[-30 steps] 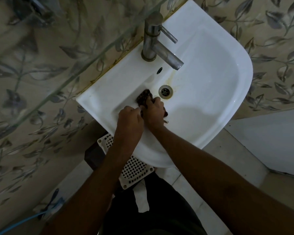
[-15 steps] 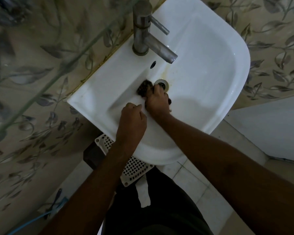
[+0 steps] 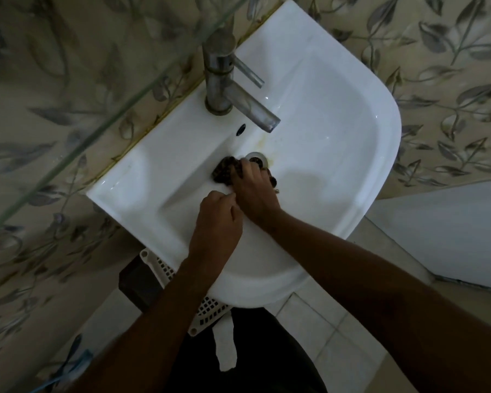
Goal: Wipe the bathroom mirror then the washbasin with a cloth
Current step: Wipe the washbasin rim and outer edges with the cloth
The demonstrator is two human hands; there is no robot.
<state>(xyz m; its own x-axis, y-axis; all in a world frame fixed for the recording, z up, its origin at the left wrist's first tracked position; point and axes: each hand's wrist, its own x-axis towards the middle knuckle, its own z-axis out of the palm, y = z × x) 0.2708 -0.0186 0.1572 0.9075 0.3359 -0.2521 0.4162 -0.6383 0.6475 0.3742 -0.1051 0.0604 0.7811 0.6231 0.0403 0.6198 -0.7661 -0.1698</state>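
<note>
The cloth [image 3: 226, 169], dark and bunched, is pressed to the basin [image 3: 338, 143] floor just at 9 o'clock of the drain [image 3: 256, 158]. Since a second ago it has been pushed up against the drain from slightly short of it, so the basin stage is judged well under way. The right hand [image 3: 254, 188] is closed over the cloth, knuckles up, forearm reaching in from 4 o'clock. The left hand [image 3: 217, 222] is loosely curled, gripping nothing, resting on the near rim beside the right wrist. The tap [image 3: 233, 92] stands at 12 o'clock.
</note>
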